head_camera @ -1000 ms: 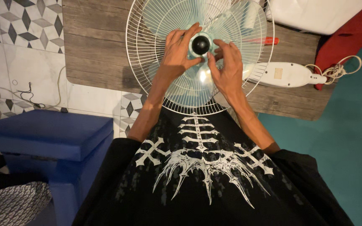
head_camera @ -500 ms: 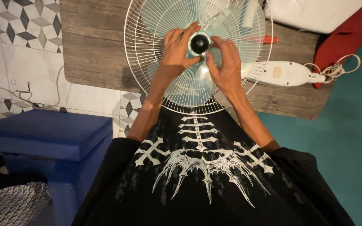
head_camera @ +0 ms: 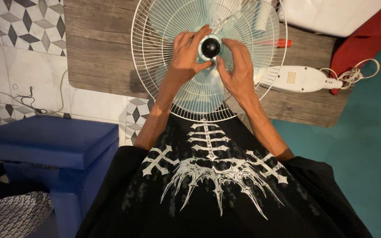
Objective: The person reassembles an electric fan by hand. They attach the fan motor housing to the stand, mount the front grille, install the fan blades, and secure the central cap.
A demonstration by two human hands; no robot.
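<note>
Black round cap (head_camera: 210, 47) is sitting dead center on the pale translucent fan blades (head_camera: 243, 22), inside the white wire guard (head_camera: 146, 57), which is lying flat over a wooden board (head_camera: 98, 53). Left hand (head_camera: 186, 57) is curling around the hub with thumb and fingers pressing at the cap's left side, while the right hand (head_camera: 239, 66) is pinching in from the right, fingertips closing on it. Off to the right, a white fan base (head_camera: 303, 78) with a bundled cord (head_camera: 353, 75) is resting on the board, and a blue stool (head_camera: 49, 145) is sitting at lower left.
</note>
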